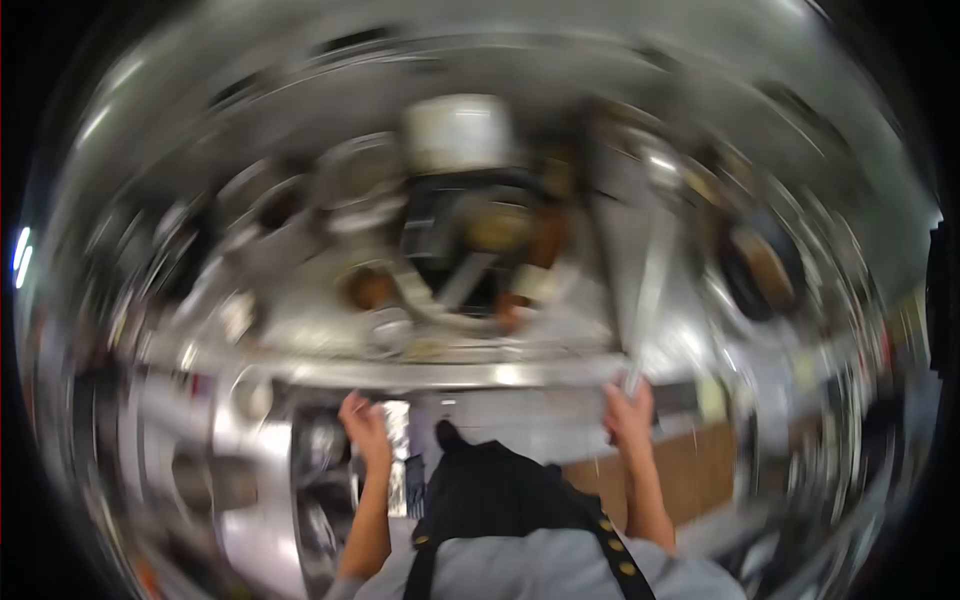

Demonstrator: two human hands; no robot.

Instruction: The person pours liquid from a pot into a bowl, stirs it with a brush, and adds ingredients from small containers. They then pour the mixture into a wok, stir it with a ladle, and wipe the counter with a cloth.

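At the bottom of the frame, below the centre, the person wore a black apron point(500, 490) over a grey shirt point(490, 570). Both forearms reached up the frame, spread well apart on either side of the apron.

The left hand point(368, 422), left of centre, was raised with its forearm sloping slightly to the right as it rose; its fingers were loosely bent, and blur hid whether anything lay between them. It was near the front edge of the metal tabletop point(300, 325).

The right hand point(628, 412), right of centre, was at the end of a forearm that leaned a little to the left toward the wrist. Its fingers were closed around the near end of a long-handled metal utensil point(652, 265). The utensil's long axis ran up the frame from the fist, tilted slightly to the right, with its far end pointing to the upper right of centre.

Beyond the front edge, left of centre, a small round silver container point(388, 331) stood just below a brown round item point(370, 288). A dark round pan point(735, 270) with brown contents was at the right, beyond the utensil. Farther off, a pale cylindrical pot point(458, 133) stood at the upper centre, its details smeared by motion blur.
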